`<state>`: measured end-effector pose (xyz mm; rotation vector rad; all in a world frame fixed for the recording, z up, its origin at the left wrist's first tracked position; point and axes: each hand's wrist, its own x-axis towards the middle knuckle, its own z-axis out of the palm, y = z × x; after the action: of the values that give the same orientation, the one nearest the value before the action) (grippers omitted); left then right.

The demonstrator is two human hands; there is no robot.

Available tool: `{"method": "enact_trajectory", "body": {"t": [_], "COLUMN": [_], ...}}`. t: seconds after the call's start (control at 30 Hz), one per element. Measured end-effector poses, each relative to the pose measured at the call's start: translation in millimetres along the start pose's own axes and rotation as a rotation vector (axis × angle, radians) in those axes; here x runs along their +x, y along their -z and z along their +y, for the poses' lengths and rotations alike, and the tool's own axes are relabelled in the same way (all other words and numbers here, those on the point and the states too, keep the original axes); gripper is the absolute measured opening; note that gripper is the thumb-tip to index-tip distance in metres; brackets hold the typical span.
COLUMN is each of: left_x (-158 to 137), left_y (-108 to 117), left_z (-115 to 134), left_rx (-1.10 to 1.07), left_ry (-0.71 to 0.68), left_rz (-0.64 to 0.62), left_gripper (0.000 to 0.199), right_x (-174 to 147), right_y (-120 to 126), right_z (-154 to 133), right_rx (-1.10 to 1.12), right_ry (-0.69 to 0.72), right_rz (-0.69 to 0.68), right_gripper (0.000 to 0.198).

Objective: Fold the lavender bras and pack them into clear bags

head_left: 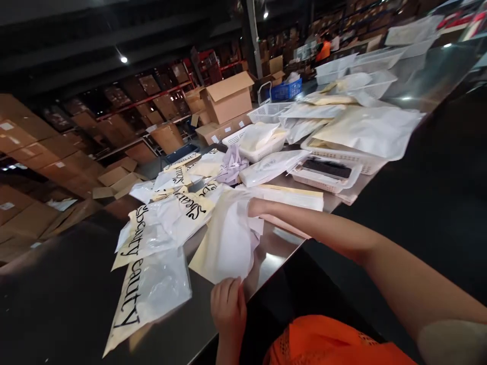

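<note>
A frosted white and cream plastic bag (pixel 224 238) lies across the metal table in front of me. My left hand (pixel 228 303) is closed at its near edge, fingers curled and thumb against them, pinching the bag's rim. My right hand (pixel 257 207) reaches in from the right to the bag's far side; its fingers are hidden by the plastic. Something pale lilac, perhaps folded cloth (pixel 256 235), shows at the bag's right edge. Left of it lie several filled bags (pixel 163 284) with large black lettering. Beyond my right hand sits a stack of flat bags (pixel 292 195).
A crumpled lilac cloth (pixel 233 165) lies behind the bag. White plastic baskets (pixel 323 177) with packed bags line the table (pixel 272 258) to the right. A blue crate (pixel 287 89) and cardboard boxes (pixel 228 99) stand behind. A person in orange (pixel 323 50) is far off.
</note>
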<state>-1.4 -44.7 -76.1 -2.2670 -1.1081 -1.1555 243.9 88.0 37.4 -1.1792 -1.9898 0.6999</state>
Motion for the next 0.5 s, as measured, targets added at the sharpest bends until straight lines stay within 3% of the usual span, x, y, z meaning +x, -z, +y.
{"method": "enact_trajectory", "body": {"t": [0.07, 0.13, 0.23, 0.3, 0.43, 0.5], "left_x": [-5, -12, -17, -14, -5, -6], "left_y": [-6, -11, -14, -11, 3, 11], "left_z": [0, -3, -10, -13, -18, -20], "left_rx": [-0.03, -0.068, -0.118, -0.146, -0.218, -0.247], "left_ry": [0.046, 0.08, 0.088, 0.089, 0.129, 0.154], "left_rz": [0.035, 0.062, 0.132, 0.168, 0.153, 0.145], "left_gripper": [0.013, 0.014, 0.014, 0.016, 0.023, 0.025], "right_x": [5, -12, -49, -60, -42, -27], "right_y": [0, 4, 0, -13, -46, -51], "right_z": [12, 22, 27, 26, 17, 10], "right_rx": [-0.064, -0.134, -0.267, -0.351, -0.328, -0.251], "right_ry": [-0.019, -0.025, 0.138, 0.277, 0.345, 0.356], "right_rz": [-0.037, -0.029, -0.105, -0.218, -0.344, -0.385], "right_gripper": [0.028, 0.016, 0.037, 0.032, 0.029, 0.029]}}
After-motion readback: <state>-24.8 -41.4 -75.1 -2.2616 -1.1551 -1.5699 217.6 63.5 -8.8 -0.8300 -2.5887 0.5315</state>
